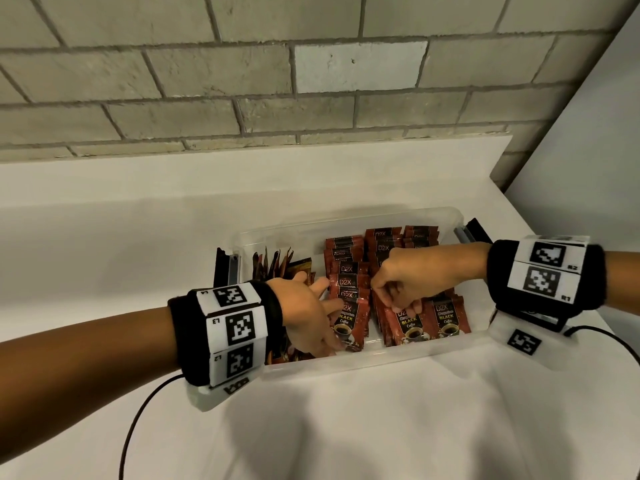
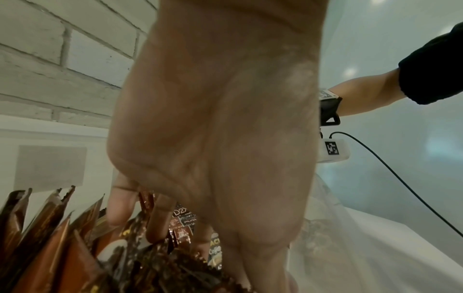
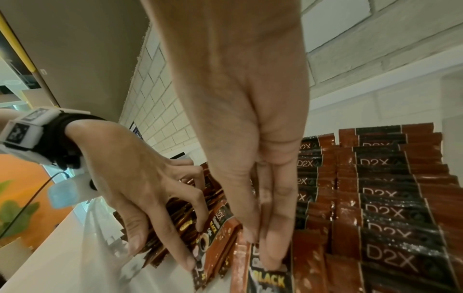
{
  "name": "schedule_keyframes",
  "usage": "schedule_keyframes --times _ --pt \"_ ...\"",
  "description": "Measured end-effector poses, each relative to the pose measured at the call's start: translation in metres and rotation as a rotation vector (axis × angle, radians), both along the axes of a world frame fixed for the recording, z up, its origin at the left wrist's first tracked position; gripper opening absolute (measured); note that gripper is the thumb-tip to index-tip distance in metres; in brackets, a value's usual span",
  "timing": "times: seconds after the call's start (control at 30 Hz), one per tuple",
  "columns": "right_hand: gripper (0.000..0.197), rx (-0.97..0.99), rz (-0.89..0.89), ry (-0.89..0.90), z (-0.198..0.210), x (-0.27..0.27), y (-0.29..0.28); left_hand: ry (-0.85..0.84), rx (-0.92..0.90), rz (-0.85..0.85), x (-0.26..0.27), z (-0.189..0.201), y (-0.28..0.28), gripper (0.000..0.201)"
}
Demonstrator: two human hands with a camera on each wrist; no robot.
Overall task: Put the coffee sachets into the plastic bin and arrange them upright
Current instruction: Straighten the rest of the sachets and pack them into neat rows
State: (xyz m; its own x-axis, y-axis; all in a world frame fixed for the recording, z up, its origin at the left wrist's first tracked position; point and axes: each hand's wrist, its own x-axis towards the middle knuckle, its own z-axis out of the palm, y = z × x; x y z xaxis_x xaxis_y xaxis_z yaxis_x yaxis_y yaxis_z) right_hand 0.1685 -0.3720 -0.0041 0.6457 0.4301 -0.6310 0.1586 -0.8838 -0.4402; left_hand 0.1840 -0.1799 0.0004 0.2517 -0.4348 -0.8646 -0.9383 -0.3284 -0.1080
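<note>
Grey brick wall behind; white table carries a clear plastic bin. Coffee sachets stand in rows inside it. Left hand, fingers spread and fairly straight, steadies the front sachet of the middle row. Right hand, fingers curled, pinches a sachet top in the next row. Advice: keep bracing the row while seating each pack straight. Labels read "D2X", "BLACK Coffee".

Red-and-black coffee sachets, clear plastic bin, grey brick wall, white counter
</note>
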Motion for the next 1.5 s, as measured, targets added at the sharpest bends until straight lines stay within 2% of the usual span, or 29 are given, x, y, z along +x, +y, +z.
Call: schedule_keyframes --times 0.13,0.27,0.33,0.57,0.77,0.9,1.03,1.37,1.5 --pt "0.008 -0.016 -0.005 -0.032 0.005 0.002 0.002 -0.035 0.002 -0.028 -0.001 0.001 -0.003 0.047" --pt "0.015 -0.094 0.026 -0.255 0.013 0.013 0.01 -0.017 0.013 0.008 0.003 -0.004 -0.003 0.048" --pt "0.022 -0.143 -0.016 -0.324 0.014 0.02 0.013 -0.011 0.023 0.016 0.003 -0.005 -0.004 0.05" --pt "0.024 -0.22 -0.078 -0.304 0.012 0.032 0.021 0.018 0.038 0.045 0.006 0.004 -0.012 0.061" --pt "0.022 -0.114 -0.199 -0.173 0.015 0.033 0.019 0.024 0.01 0.106 0.008 0.003 -0.014 0.066" --pt "0.024 -0.048 -0.335 -0.147 0.014 0.034 0.015 0.013 -0.012 0.108 0.007 0.001 -0.014 0.069" --pt "0.026 -0.011 -0.396 -0.099 0.012 0.031 0.013 0.011 -0.01 0.111 0.007 0.001 -0.015 0.07" --pt "0.027 0.053 -0.464 -0.053 0.015 0.029 0.014 0.042 -0.038 0.114 0.006 0.009 -0.013 0.066" --pt "0.022 0.128 -0.5 -0.072 0.027 0.03 0.008 0.132 -0.172 0.149 0.015 0.034 -0.003 0.052"
